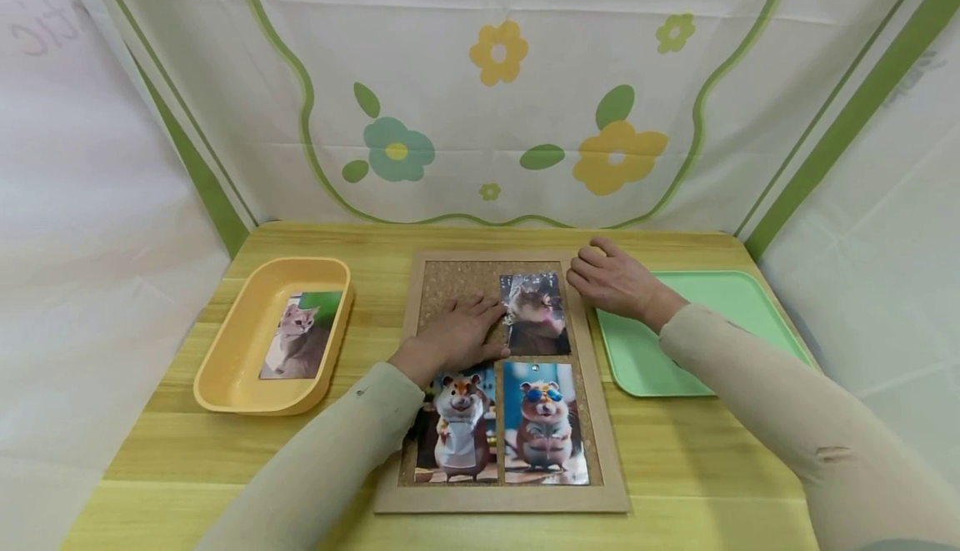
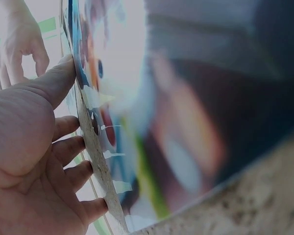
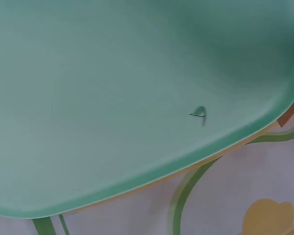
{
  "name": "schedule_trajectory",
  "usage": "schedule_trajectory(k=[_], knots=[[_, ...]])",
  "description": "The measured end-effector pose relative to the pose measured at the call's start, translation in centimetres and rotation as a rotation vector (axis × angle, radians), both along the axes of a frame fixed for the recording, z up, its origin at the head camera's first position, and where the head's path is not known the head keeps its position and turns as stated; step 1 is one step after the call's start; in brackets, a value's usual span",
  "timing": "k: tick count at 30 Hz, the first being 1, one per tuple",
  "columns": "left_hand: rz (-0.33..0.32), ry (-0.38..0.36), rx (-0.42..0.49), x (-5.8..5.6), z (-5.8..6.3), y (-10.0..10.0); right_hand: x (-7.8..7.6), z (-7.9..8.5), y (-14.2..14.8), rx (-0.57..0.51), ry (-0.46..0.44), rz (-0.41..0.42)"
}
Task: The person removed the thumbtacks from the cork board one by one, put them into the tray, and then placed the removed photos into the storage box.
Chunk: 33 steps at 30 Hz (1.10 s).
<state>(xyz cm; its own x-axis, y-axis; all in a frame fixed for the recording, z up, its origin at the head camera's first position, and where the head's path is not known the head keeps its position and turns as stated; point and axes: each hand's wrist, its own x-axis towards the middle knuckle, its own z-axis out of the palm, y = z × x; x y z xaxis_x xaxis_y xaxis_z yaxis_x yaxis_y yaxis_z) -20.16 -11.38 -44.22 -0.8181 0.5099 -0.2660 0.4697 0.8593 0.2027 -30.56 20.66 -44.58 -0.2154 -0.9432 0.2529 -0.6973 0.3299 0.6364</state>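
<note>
My left hand [image 1: 463,333] lies flat on the cork board [image 1: 457,278], fingers spread, with fingertips at the left edge of a cat photo [image 1: 535,315]. Its wrist overlaps the top of a hamster photo with an apron [image 1: 457,434]. Beside that is a hamster photo with sunglasses [image 1: 546,426], a pin [image 1: 535,368] at its top. That left wrist view shows a blurred photo [image 2: 186,122] close up beside the palm. Over the board's right frame hangs my right hand [image 1: 613,278], fingers loosely curled, nothing visible in them. Below its wrist lies a green tray [image 1: 720,305].
A small push pin [image 3: 200,112] lies in the green tray. On the left stands a yellow bin [image 1: 225,343] holding another cat photo [image 1: 300,338]. A white cloth [image 1: 450,1] with printed flowers rises behind the wooden table [image 1: 390,284].
</note>
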Motion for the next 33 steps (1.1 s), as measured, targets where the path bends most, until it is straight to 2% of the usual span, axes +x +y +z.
schedule_trajectory(k=[18, 33], knots=[[0.003, 0.004, 0.002, 0.0, -0.2, 0.0, 1.3, -0.7, 6.4, -0.026, -0.084, -0.082], [0.014, -0.011, 0.007, 0.1, 0.0, 0.1, 2.6, -2.0, 12.2, -0.084, -0.170, -0.152]])
